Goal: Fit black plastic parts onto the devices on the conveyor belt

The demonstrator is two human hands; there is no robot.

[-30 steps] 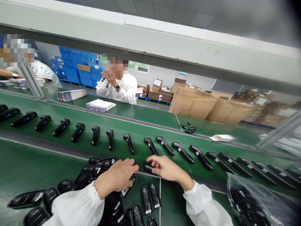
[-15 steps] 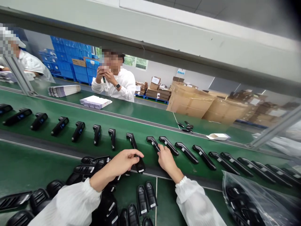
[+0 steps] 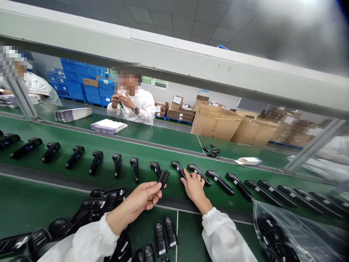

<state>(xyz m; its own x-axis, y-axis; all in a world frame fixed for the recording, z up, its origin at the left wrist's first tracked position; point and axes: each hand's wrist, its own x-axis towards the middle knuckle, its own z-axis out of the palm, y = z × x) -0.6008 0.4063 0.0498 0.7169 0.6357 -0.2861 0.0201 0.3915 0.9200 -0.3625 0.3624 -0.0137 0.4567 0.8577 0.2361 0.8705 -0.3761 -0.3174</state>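
Between its thumb and fingers, my left hand (image 3: 145,193) holds a small black plastic cover (image 3: 164,178), raised above the near edge of the green belt. Just behind the cover lies a black angled handheld device (image 3: 155,166), partly hidden by it. My right hand (image 3: 195,187) is closed over the lower end of another angled device (image 3: 177,166), which lies on the belt and bears a small white label. Its thumb side is hidden. Close by those fingers, on their right, is one more labelled device (image 3: 194,168).
More devices line the belt (image 3: 147,154) on both sides. Black covers (image 3: 100,203) are piled at the near left, with several (image 3: 165,233) near the middle. A clear plastic bag (image 3: 275,233) of black parts lies at right. Across the belt, a co-worker (image 3: 141,103) stands behind white cartons (image 3: 109,125).
My left hand has lifted the cover and turned it upward. My right hand stays at the device, its fingers slightly more spread. The belt's devices have shifted a little to the right.
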